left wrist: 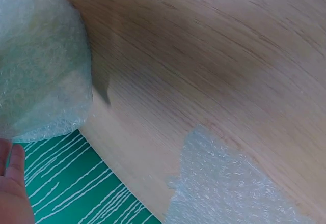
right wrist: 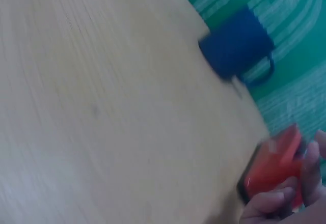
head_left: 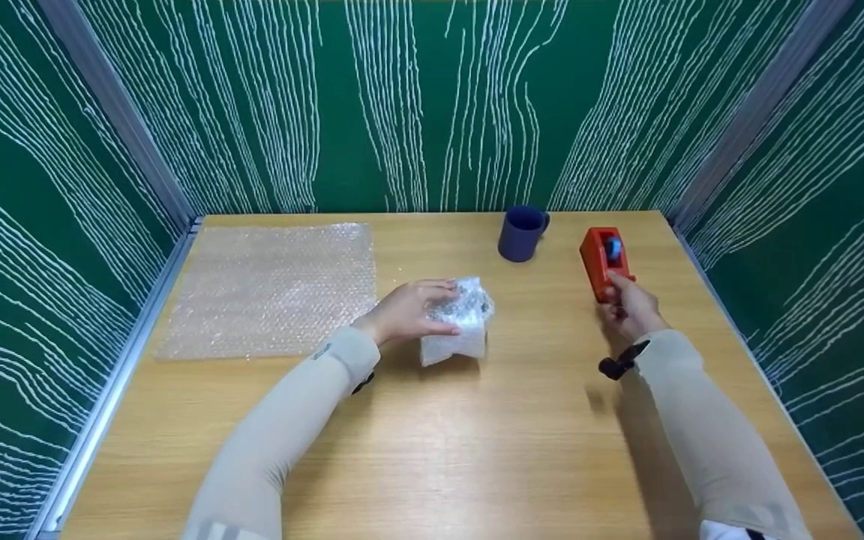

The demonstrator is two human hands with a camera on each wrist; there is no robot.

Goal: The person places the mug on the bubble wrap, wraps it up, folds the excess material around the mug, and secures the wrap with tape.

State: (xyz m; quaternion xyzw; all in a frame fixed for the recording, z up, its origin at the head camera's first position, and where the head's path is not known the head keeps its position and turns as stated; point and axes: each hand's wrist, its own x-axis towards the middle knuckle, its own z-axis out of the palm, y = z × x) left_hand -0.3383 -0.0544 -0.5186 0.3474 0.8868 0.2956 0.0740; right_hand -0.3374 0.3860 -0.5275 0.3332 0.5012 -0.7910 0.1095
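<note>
My left hand [head_left: 409, 309] grips a bundle wrapped in bubble wrap [head_left: 458, 322] near the middle of the table, thumb on the near side and fingers on the far side. In the left wrist view the rounded wrapped bundle [left wrist: 43, 66] fills the upper left; what is inside cannot be made out. Over on the right, my right hand [head_left: 633, 307] holds the near end of a red tape dispenser [head_left: 598, 262] with a blue-cored roll in it. The right wrist view shows bent fingers [right wrist: 267, 203] against the red dispenser [right wrist: 270, 170], somewhat blurred.
A flat sheet of bubble wrap [head_left: 274, 292] lies on the table's left side. Near the back edge stands a dark blue mug [head_left: 520, 236], its handle toward the right. Green panels [head_left: 477, 105] with white wavy lines enclose the wooden table [head_left: 462, 450] at the back and sides.
</note>
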